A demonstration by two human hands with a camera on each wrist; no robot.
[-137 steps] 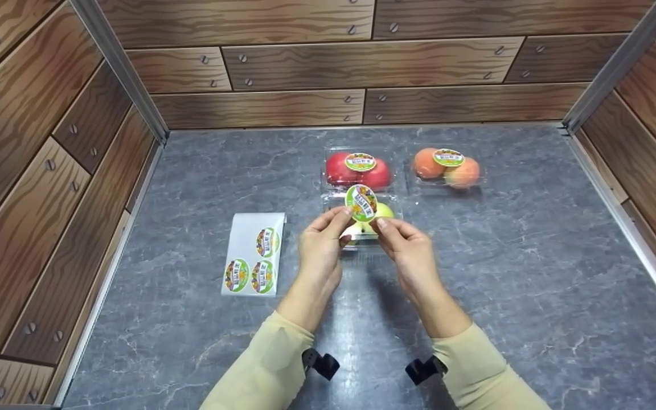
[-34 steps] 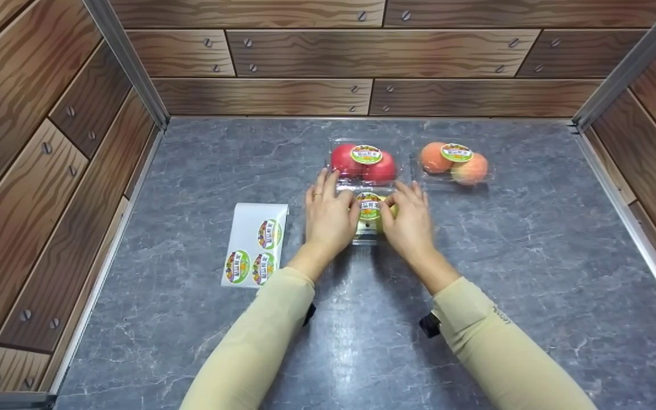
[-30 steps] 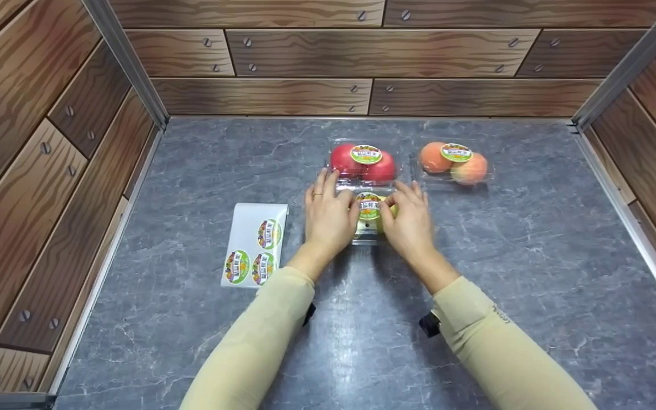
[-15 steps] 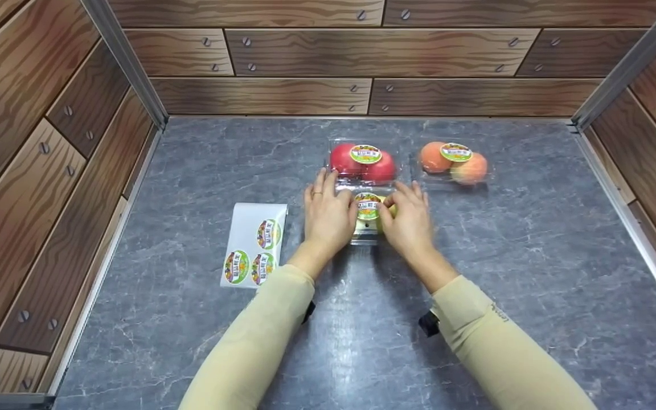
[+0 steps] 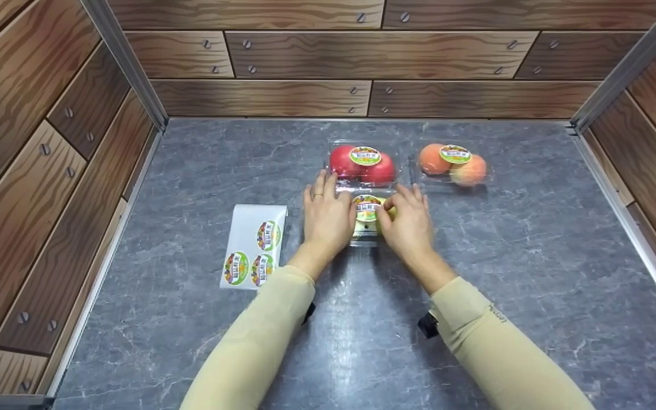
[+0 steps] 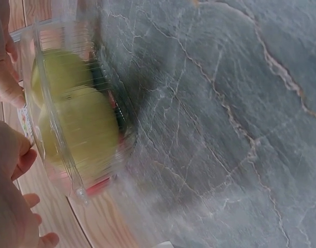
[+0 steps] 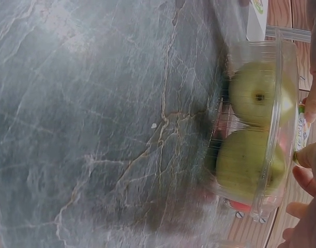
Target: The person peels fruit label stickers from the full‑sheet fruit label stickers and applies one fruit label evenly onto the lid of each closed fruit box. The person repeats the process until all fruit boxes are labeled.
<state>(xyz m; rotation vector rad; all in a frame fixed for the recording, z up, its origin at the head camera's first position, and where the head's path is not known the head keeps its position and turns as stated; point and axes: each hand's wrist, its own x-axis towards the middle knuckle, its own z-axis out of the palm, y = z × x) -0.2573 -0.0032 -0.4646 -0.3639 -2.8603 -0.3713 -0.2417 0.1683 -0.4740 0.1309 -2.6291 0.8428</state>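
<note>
A round fruit sticker [image 5: 367, 207] lies at the top of a clear plastic box [image 5: 365, 241] in the head view. Inside the box are two green apples [image 7: 258, 95], plainly visible in the right wrist view. My left hand [image 5: 326, 221] pinches the sticker's left edge between thumb and index finger, the other fingers stretched forward. On the opposite edge, my right hand [image 5: 409, 225] pinches the sticker in the same way. Seen side-on in the left wrist view, the sticker [image 6: 26, 123] is right at the lid, with fingertips on both sides of it.
Directly behind stands a clear box of red apples [image 5: 344, 161] with a sticker on top. To its right is another labelled box, holding orange-pink fruit [image 5: 468, 170]. A white backing sheet [image 5: 245, 222] with three stickers lies left of my hands. Wood-patterned walls [image 5: 299, 97] enclose the table.
Several seconds ago both hands held the sticker up, tilted, in front of the green apples. It has since come down onto the box lid. Over the last second the hands have barely moved.
</note>
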